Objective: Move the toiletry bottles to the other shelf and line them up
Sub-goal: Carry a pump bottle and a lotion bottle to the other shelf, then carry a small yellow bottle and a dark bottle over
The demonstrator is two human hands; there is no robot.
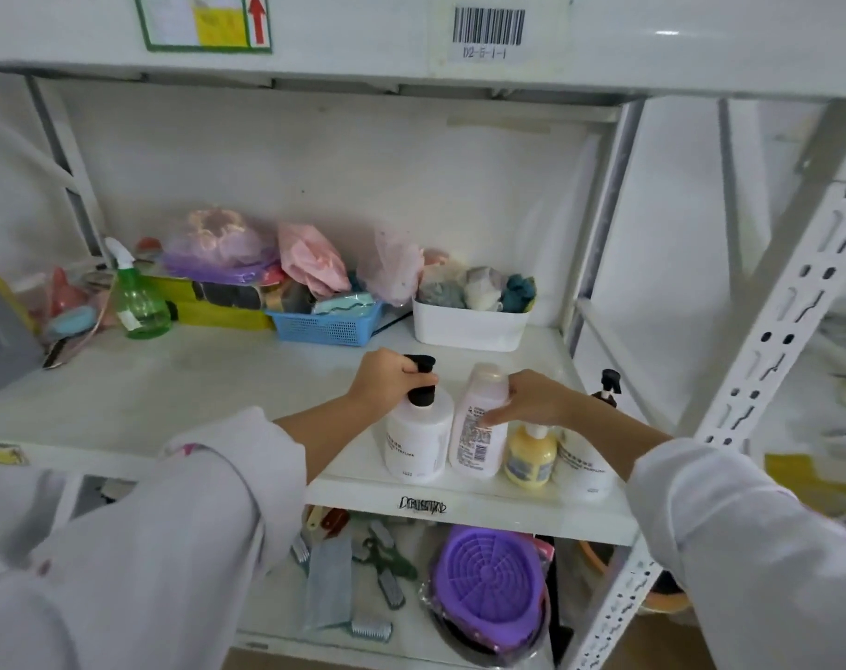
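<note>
Four toiletry bottles stand in a row at the near right edge of the white metal shelf (208,384). The left grip (391,379) is curled tight round the black pump head of the round white pump bottle (416,440), the leftmost. The right grip (537,398) clasps the pale pink capped bottle (476,444) touching it, thumb on the label. Further right stand a small yellow pump bottle (529,459) and a white bottle with a dark pump (584,464).

Both forearms reach in over the shelf (459,495) front edge, toward its right end. The left hand (391,382) is fisted round a black pump (422,379), and the right hand (539,398) is wrapped round a pink bottle (476,437).
</note>
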